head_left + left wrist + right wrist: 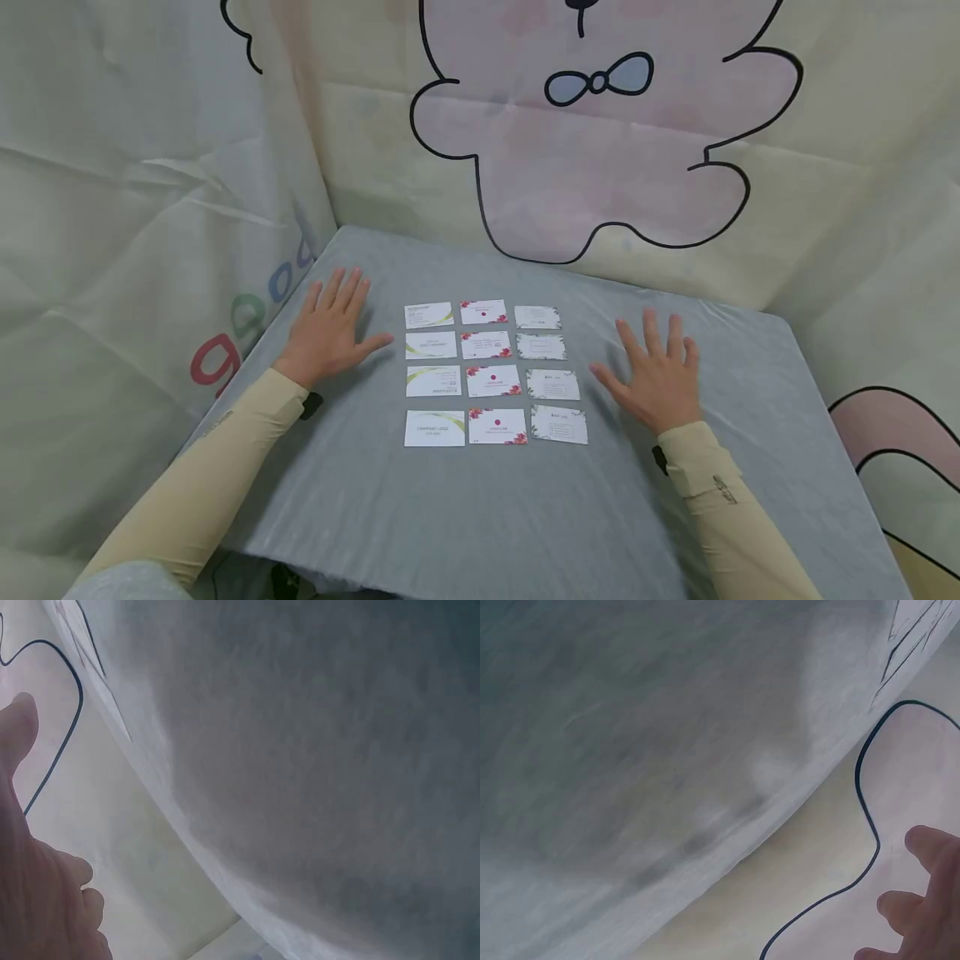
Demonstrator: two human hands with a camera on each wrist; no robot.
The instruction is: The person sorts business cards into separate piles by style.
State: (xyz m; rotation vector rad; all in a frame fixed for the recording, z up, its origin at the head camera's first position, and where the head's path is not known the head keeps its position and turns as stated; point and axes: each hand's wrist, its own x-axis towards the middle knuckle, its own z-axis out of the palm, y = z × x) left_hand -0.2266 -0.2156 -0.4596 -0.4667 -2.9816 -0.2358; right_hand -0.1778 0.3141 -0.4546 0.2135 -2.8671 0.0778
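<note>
Several printed cards lie flat in three columns on the grey cloth. The left column has white cards with green-yellow curves [433, 381], the middle one cards with red flowers [493, 381], the right one cards with grey-green leaf corners [553, 385]. My left hand [324, 332] is left of the cards, fingers straight and spread, holding nothing. On the other side my right hand [660, 379] is likewise spread, apart from the cards and holding nothing. Both wrist views catch part of the left hand [45, 892] and the right hand [930, 900], with card edges at the top corners.
A grey cloth [450, 508] covers the table. Behind it hangs a pale curtain [375, 150] with a pink cartoon figure [600, 175]. More curtain fabric hangs at the left and right sides, close to the table edges.
</note>
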